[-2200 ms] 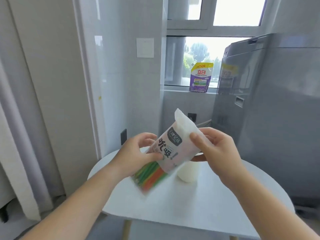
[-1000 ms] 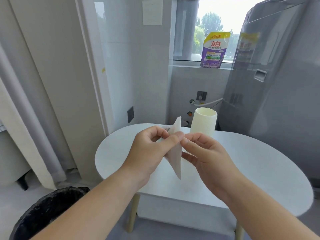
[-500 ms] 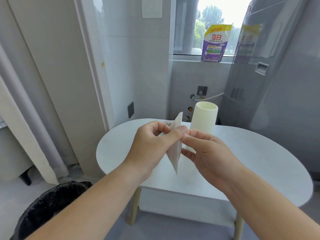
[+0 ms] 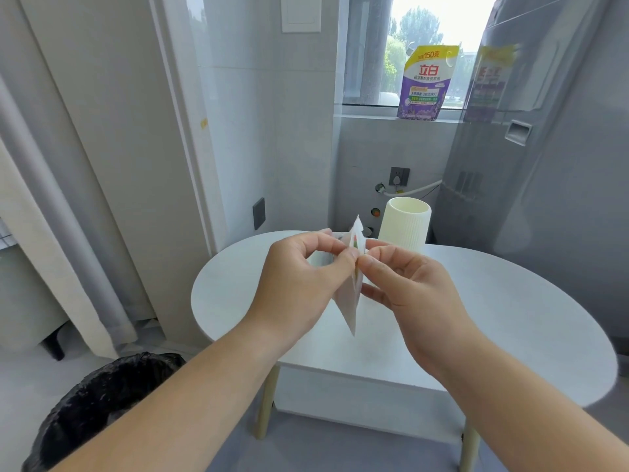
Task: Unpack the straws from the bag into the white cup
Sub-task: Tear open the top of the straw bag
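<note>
Location type: domestic utility or laundry corner. Indicators: tall grey appliance (image 4: 544, 165) at the right; laundry detergent pouch (image 4: 427, 83) standing on the windowsill (image 4: 371, 112); wall socket (image 4: 399, 176) and white hose (image 4: 420, 189) just beside the appliance; tiled wall (image 4: 265, 131); curtain (image 4: 51, 216) at left; small round table (image 4: 510, 318); black-lined bin (image 4: 102, 403) on the floor.

Bag (image 4: 350, 301) edge-on — straws (image 4: 355, 241) mostly hidden; bin (image 4: 102, 403) cropped.
</note>
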### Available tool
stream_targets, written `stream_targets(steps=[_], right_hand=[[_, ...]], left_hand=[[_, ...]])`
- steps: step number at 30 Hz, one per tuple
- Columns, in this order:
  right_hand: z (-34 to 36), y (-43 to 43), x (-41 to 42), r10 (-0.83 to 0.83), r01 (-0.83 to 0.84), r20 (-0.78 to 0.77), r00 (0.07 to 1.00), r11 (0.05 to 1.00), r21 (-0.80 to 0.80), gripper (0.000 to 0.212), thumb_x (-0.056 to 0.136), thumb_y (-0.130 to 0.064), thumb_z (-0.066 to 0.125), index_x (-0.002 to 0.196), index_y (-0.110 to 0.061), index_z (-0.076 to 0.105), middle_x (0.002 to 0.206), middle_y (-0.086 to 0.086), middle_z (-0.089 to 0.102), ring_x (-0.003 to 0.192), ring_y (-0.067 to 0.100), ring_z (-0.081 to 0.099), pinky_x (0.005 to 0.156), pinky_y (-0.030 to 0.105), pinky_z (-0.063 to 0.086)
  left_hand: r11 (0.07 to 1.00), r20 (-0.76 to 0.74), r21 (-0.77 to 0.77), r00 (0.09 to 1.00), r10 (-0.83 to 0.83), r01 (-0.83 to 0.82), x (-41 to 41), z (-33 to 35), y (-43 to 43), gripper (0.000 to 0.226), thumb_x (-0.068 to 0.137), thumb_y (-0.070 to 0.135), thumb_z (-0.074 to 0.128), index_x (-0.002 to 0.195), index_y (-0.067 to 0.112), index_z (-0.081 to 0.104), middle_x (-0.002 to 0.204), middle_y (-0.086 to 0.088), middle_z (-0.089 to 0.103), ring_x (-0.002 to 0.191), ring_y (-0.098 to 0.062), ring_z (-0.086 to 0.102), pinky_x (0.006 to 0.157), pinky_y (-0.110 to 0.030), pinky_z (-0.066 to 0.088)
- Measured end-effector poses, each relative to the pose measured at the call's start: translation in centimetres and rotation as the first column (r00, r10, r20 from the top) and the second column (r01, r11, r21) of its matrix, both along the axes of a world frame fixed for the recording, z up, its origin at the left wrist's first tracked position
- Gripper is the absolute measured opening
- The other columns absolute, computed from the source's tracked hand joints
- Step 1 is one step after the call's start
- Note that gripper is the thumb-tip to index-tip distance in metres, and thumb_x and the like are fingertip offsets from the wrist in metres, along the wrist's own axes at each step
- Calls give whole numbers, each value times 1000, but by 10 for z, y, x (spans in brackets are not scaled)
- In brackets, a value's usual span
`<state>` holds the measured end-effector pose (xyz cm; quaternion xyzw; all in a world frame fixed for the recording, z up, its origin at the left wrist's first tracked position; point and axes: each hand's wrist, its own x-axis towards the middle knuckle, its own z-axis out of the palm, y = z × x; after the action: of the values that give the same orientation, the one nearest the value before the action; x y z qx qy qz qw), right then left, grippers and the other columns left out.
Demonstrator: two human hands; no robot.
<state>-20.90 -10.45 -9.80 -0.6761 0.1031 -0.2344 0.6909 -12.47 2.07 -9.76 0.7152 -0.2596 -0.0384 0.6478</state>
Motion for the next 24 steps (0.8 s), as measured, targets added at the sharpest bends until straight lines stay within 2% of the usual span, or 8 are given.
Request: stream_targets(steps=[5, 8, 10, 13, 15, 17, 20, 24], right_hand=[[-2, -2, 3, -145, 140, -17, 989, 975, -175, 30, 72, -50, 68, 75, -22, 78, 115, -17, 68, 118, 14, 62, 100, 50, 50], [-4, -9, 7, -210, 206, 1, 978, 958, -200, 20, 88, -29, 66, 72, -20, 73, 112, -13, 70, 107, 17, 68, 89, 44, 59], [-6, -14, 7, -249, 245, 10, 968, 943, -227, 19, 94, -18, 63, 76, -18, 68, 107, -11, 72, 101, 18, 70, 84, 41, 61], [-9, -12, 6, -265, 271, 66, 962, 899, -344, 12, 93, -18, 65, 81, -21, 66, 90, -14, 73, 91, 7, 70, 79, 32, 59], [-10, -5, 4, -212, 222, 70, 975, 898, -380, 8, 91, -21, 70, 85, -19, 65, 86, -9, 73, 81, 2, 70, 69, 24, 57], [-14, -3, 4, -194, 193, 41, 980, 884, -427, 10, 89, -23, 73, 86, -19, 64, 87, -8, 72, 81, 3, 71, 66, 25, 58], [-13, -5, 5, -229, 214, 16, 973, 883, -417, 16, 91, -28, 70, 80, -21, 61, 84, -7, 74, 80, 11, 73, 66, 37, 62], [-8, -6, 4, -199, 204, 47, 979, 936, -288, 17, 92, -21, 70, 79, -15, 61, 85, 7, 76, 77, 24, 75, 62, 40, 63]], left_hand=[[999, 42, 8, 998, 48, -49, 1, -1, 0, 6, 85, 19, 79, 79, 17, 79, 108, 19, 74, 106, 4, 67, 77, 0, 43], [996, 73, 20, 994, 81, -83, 2, 0, 0, 10, 86, 18, 78, 76, 16, 79, 104, 16, 77, 100, 1, 69, 71, -2, 47], [996, 87, 20, 992, 90, -92, 1, 0, 0, 10, 86, 17, 77, 76, 16, 78, 102, 16, 78, 99, 1, 69, 71, -6, 52], [996, 90, -4, 992, 93, -93, -1, -2, -2, 10, 85, 16, 78, 76, 16, 76, 104, 14, 78, 101, -5, 71, 77, -27, 63], [994, 91, -18, 990, 113, -111, -2, -2, -4, 9, 84, 18, 78, 75, 17, 76, 103, 14, 77, 102, -4, 71, 79, -34, 64], [989, 128, 2, 981, 143, -145, -1, -1, -2, 9, 85, 21, 77, 76, 19, 74, 107, 14, 76, 103, -1, 69, 83, -29, 62], [973, 255, 42, 945, 207, -225, 0, 1, 2, 9, 86, 26, 75, 80, 23, 70, 112, 15, 74, 106, 7, 64, 79, -6, 50], [975, 315, 117, 938, 144, -189, -4, -4, 0, 19, 84, 31, 77, 87, 25, 60, 108, 14, 69, 105, -3, 62, 74, -1, 42]])
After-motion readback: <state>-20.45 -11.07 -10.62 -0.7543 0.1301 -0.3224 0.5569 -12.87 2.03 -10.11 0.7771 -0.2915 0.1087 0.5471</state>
